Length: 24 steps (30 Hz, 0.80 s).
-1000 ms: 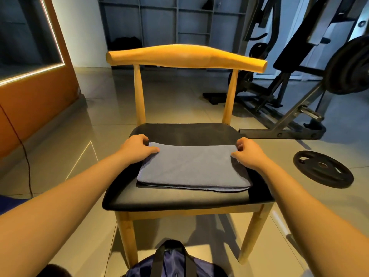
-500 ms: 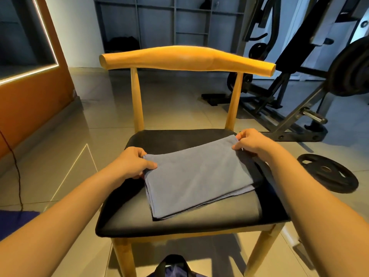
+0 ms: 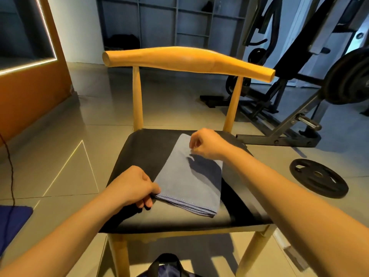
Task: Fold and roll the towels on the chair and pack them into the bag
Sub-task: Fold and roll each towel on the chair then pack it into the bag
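Head view: the left hand (image 3: 135, 186) curls thumb and fingers round the near left corner of the folded grey towel (image 3: 187, 182), fingertips tucked under its stitched edge. The right hand (image 3: 207, 144) hangs over the towel's far end with fingers curled, its shadow on the cloth; whether it pinches the fabric cannot be told. The towel lies slantwise on the black seat of the wooden chair (image 3: 139, 156). Below, the bag (image 3: 167, 266) is cut off by the bottom edge. A weight plate (image 3: 317, 176) lies on the floor to the right.
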Each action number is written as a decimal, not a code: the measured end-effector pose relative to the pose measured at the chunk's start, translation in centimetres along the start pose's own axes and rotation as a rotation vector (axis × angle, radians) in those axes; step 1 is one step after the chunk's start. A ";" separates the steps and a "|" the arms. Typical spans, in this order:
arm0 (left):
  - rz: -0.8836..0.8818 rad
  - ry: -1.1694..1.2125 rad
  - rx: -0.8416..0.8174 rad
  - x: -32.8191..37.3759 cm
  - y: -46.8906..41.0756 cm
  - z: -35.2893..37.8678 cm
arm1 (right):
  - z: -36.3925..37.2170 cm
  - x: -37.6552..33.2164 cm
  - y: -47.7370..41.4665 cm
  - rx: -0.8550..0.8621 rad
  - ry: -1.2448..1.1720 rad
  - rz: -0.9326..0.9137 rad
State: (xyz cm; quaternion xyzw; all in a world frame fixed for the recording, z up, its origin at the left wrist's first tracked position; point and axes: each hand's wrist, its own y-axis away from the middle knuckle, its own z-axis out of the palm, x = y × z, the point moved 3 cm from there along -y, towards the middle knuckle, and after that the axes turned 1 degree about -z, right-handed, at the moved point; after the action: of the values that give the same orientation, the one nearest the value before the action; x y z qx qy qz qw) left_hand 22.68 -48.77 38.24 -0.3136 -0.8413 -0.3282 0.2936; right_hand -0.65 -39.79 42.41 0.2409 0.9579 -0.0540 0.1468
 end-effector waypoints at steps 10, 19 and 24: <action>0.100 -0.059 0.005 -1.1 0.3 -1.0 | 4.3 -5.2 14.5 0.005 0.234 -0.242; 0.689 -0.306 0.186 -1.4 0.4 -0.6 | 7.3 -4.1 16.3 0.292 0.412 -0.395; 0.821 -0.384 0.136 -2.2 -0.2 0.8 | 7.8 -3.9 16.3 0.331 0.370 -0.368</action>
State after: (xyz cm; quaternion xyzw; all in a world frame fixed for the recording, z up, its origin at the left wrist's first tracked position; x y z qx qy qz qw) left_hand 23.70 -48.98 36.14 -0.6563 -0.7061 -0.0648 0.2578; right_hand 12.42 -28.53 35.66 0.0900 0.9740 -0.1902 -0.0837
